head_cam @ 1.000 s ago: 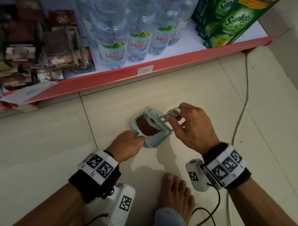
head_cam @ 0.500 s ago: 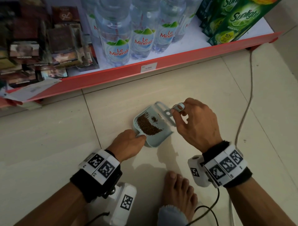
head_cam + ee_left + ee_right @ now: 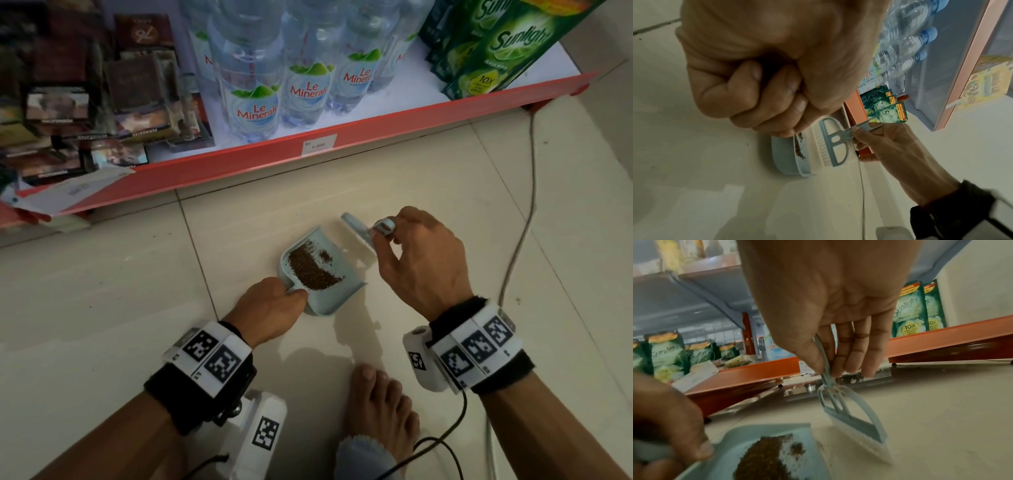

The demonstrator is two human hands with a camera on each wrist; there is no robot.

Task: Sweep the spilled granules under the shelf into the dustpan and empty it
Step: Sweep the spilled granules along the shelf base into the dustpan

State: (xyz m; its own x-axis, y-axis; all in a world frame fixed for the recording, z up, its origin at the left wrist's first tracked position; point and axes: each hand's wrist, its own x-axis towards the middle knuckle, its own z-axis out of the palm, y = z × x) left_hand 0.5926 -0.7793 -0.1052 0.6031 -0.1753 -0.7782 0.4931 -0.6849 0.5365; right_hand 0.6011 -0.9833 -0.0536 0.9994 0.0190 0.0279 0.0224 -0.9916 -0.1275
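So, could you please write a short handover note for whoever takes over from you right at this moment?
Left hand grips the dustpan handle, pan on the floor tile before the red shelf.
Right hand pinches the small brush handle, bristles just off the pan's open edge.
Done: a brown pile of granules sits in the pan.
Left: sweep in the few stray specks by the pan's open edge, check under the shelf, then empty the pan.

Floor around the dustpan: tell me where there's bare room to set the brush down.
Bare tile lies left of the left hand toward the grout line, and right of the right hand up to the cable. Crowded: between dustpan and brush, and near the foot.
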